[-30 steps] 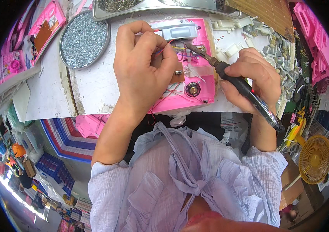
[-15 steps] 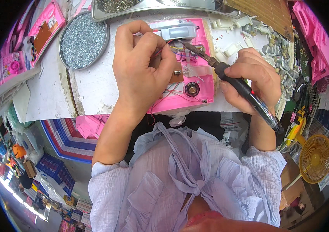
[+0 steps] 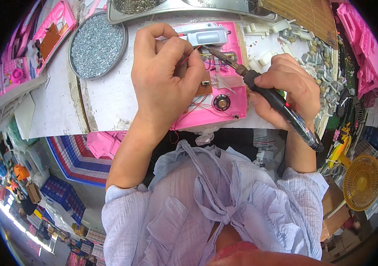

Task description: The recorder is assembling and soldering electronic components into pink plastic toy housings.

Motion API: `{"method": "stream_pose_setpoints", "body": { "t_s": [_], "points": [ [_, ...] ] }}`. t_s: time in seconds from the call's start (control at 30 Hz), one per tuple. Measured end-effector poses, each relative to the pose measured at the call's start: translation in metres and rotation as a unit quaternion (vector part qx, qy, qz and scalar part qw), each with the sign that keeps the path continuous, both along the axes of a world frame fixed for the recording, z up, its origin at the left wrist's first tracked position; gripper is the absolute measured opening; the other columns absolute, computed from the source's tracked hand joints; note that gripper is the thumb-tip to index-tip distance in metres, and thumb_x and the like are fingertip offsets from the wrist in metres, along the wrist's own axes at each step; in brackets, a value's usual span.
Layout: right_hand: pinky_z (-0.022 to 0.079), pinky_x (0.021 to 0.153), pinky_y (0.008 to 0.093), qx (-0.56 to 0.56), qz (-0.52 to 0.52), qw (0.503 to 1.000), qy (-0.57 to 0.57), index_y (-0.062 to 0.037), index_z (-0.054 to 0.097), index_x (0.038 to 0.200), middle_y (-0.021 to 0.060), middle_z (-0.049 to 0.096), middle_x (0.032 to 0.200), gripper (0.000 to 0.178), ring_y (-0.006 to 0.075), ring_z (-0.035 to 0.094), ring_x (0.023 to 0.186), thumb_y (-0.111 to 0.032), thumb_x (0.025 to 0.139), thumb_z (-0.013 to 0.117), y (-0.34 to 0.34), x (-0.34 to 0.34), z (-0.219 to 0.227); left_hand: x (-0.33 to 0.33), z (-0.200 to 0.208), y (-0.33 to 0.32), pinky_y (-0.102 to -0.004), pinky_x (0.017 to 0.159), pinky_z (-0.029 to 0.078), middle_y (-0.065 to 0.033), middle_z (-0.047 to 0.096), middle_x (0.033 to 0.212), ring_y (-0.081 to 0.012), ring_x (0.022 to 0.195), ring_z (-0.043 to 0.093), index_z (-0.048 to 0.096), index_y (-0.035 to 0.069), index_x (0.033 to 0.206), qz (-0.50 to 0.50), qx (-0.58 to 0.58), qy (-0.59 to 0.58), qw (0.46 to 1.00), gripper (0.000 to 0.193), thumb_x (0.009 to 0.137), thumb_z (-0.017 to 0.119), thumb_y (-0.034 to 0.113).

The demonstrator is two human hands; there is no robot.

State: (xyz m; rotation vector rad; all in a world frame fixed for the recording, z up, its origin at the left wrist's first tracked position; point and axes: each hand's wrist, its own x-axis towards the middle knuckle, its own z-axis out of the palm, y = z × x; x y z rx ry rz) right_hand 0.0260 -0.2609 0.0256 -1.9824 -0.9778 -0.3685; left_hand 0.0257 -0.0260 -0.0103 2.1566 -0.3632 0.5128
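My right hand (image 3: 291, 88) grips a black-handled soldering iron (image 3: 278, 103), which slants up and left over a pink plastic housing (image 3: 229, 114). The iron's dark tip is just below a pale grey-blue plastic part (image 3: 206, 37) at the housing's far end. Close to that tip, my left hand (image 3: 167, 73) is closed in a pinch, a thin red wire (image 3: 198, 48) showing at its fingertips. Inside the housing are a brown circuit board (image 3: 204, 89), a small round speaker (image 3: 222, 103) and several loose wires. My left hand covers the housing's left side.
A round tray of small metal screws or pins (image 3: 96, 46) sits left on the white table (image 3: 109, 104). Metal trays (image 3: 189, 6) stand at the back. White plastic and metal parts (image 3: 317, 66) lie in a heap at right, near pink shells (image 3: 362, 48) and a yellow fan (image 3: 362, 181).
The soldering iron and my right hand have shifted very slightly left. The housing appears a touch farther right. Both hands keep the same grip.
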Motion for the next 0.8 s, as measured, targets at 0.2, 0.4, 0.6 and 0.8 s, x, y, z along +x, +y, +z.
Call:
{"method": "stream_pose_setpoints", "body": {
  "t_s": [0.2,0.4,0.6,0.8],
  "points": [
    [0.042,0.057,0.0367,-0.012,0.013,1.000,-0.007,0.0010,0.063,0.099,0.0119,0.064,0.072,0.029,0.0254,0.053,0.058,-0.005,0.077,0.081,-0.0007,0.0005,-0.0010,0.0007,-0.0007,-0.0003,-0.0310,0.059,0.048,-0.0120,0.057,0.103,-0.0155,0.061,0.058,0.066,0.004,0.079,0.004,0.000,-0.013,1.000,0.010,0.074,0.074,-0.001],
    [0.047,0.059,0.0338,0.001,-0.013,1.000,0.006,-0.0043,0.069,0.097,0.0077,0.064,0.070,0.034,0.0248,0.059,0.057,0.002,0.066,0.082,0.0029,-0.0005,-0.0004,0.0016,-0.0031,0.0004,-0.0316,0.060,0.048,-0.0119,0.057,0.103,-0.0158,0.060,0.058,0.067,0.004,0.079,0.004,0.003,-0.025,1.000,0.010,0.074,0.073,-0.001],
    [0.046,0.058,0.0341,0.010,-0.011,1.000,0.002,-0.0037,0.068,0.097,0.0075,0.063,0.069,0.033,0.0245,0.057,0.056,0.001,0.067,0.082,0.0029,-0.0007,-0.0002,-0.0001,-0.0001,-0.0009,-0.0308,0.058,0.048,-0.0118,0.057,0.105,-0.0160,0.061,0.058,0.066,0.004,0.079,0.005,-0.004,-0.003,1.000,0.010,0.074,0.074,-0.001],
    [0.044,0.057,0.0342,-0.002,-0.009,1.000,0.001,-0.0027,0.067,0.097,0.0073,0.061,0.067,0.033,0.0249,0.055,0.055,-0.004,0.069,0.083,-0.0058,-0.0039,0.0025,-0.0001,-0.0020,-0.0006,-0.0312,0.058,0.048,-0.0122,0.057,0.105,-0.0167,0.061,0.059,0.066,0.003,0.078,0.008,0.000,-0.006,1.000,0.010,0.074,0.075,0.000]
  ]
}}
